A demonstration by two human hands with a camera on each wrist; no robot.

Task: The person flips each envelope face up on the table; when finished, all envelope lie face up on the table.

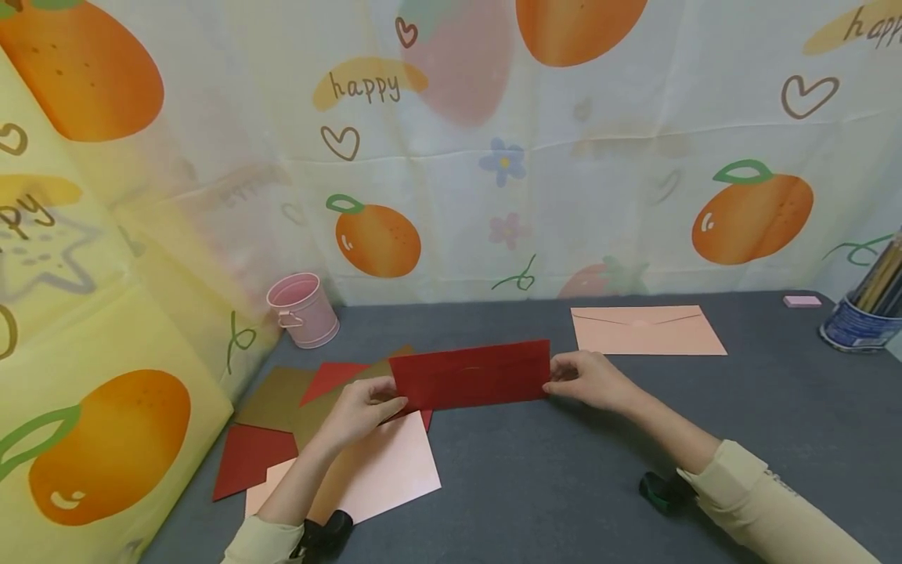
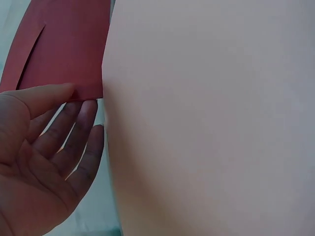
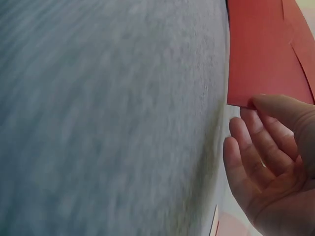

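A red envelope [image 1: 470, 376] is held raised and tilted over the dark table, its long side running left to right. My left hand [image 1: 362, 411] pinches its left end, thumb on the near face and fingers behind, as the left wrist view shows at the envelope's corner [image 2: 74, 54]. At the opposite end, my right hand [image 1: 588, 382] pinches the short edge between thumb and fingertips; the right wrist view has the same red paper [image 3: 266, 54]. Beneath the left forearm lies a pale pink envelope [image 1: 395, 466], overlapping red and brown ones.
Brown envelopes [image 1: 271, 399] and a red one [image 1: 254, 458] spread at the left. A pink bucket [image 1: 304, 313] stands behind them. Toward the back right lie a peach envelope [image 1: 648, 333] and a small pink block [image 1: 802, 301], near a blue pen holder [image 1: 860, 323]. A patterned cloth [image 1: 451, 196] hangs behind.
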